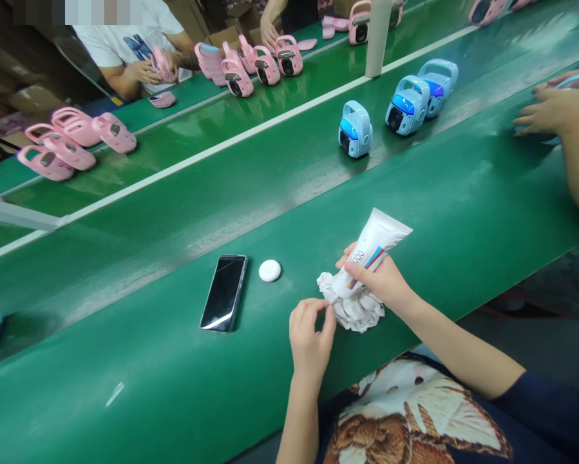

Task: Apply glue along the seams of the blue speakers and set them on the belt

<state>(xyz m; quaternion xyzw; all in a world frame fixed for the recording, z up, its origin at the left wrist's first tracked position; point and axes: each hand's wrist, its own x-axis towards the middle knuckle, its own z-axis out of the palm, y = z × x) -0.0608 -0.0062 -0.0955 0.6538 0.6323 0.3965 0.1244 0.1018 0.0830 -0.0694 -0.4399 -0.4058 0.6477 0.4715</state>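
Note:
My right hand (376, 277) is wrapped round a white squeeze tube (384, 231) with red and blue stripes, tilted with its flat end up and its narrow end down to the left. Crumpled white tissue (359, 312) lies on the green bench under the tube. My left hand (313, 332) is closed in a pinch near the tube's lower end, at the tissue's edge; what the fingertips hold is too small to make out. To the left of my hands are a round white lid-like disc (270, 270) and a smartphone (224, 293) with a dark screen.
Blue handled devices (355, 132) stand on the green conveyor belt (270, 193) beyond the bench. At right, a co-worker's hand (552, 109) is on another blue piece. Several pink devices (238, 77) line the far side, where a person (139, 51) handles one. A pale post (379, 38) rises there.

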